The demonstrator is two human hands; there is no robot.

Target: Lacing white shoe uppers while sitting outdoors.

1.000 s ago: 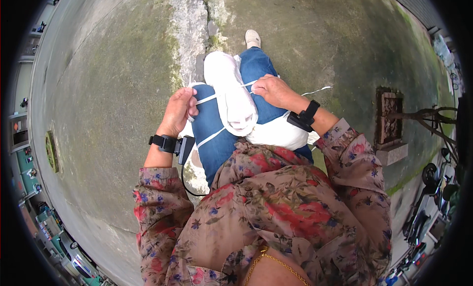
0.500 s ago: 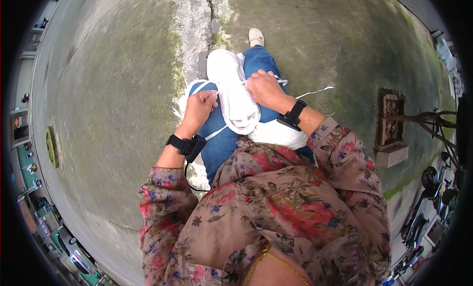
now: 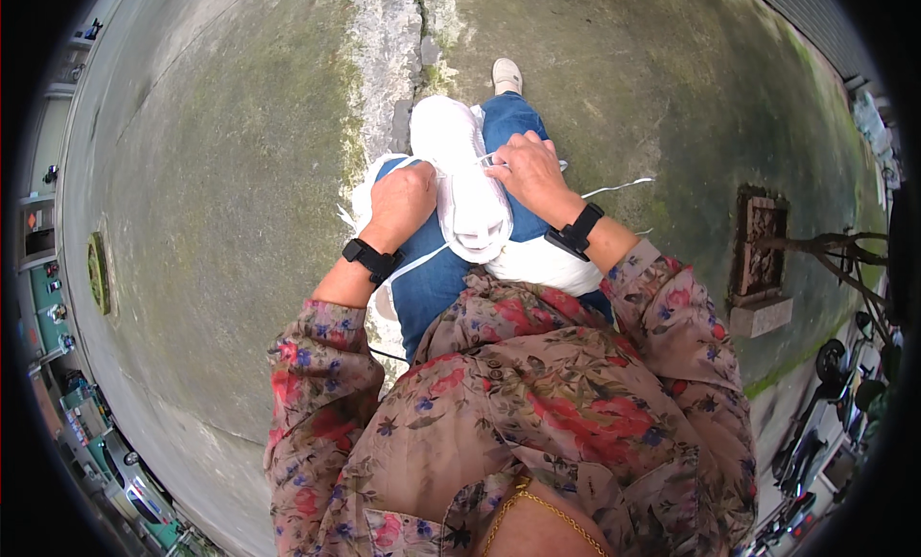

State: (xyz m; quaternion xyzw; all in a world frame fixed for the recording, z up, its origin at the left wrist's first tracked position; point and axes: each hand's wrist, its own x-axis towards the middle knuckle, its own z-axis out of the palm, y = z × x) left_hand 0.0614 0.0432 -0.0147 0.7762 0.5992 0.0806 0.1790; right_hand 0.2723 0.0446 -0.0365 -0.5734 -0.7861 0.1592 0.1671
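Across my lap, over my blue jeans, lies a long white fabric bundle (image 3: 475, 207) with a rounded far end and folded layers showing at the near end. My left hand (image 3: 405, 202) is closed at its left edge, the fingertips mostly hidden, with a white strip at them. On the other side my right hand (image 3: 530, 178) pinches a thin white strip (image 3: 487, 160) that crosses the bundle's middle. Another length of strip (image 3: 418, 260) runs from the bundle's near left edge over my thigh.
White cloth (image 3: 542, 262) rests on my lap nearer my body. Loose white strips (image 3: 359, 200) hang by my left knee, and one strip end (image 3: 619, 187) sticks out at right. A brick-edged planter (image 3: 760, 245) with a bare trunk stands on the concrete at right.
My left hand has moved right and slightly away from me, up against the bundle. My right hand stays near its right edge, with the strip now raised between its fingers.
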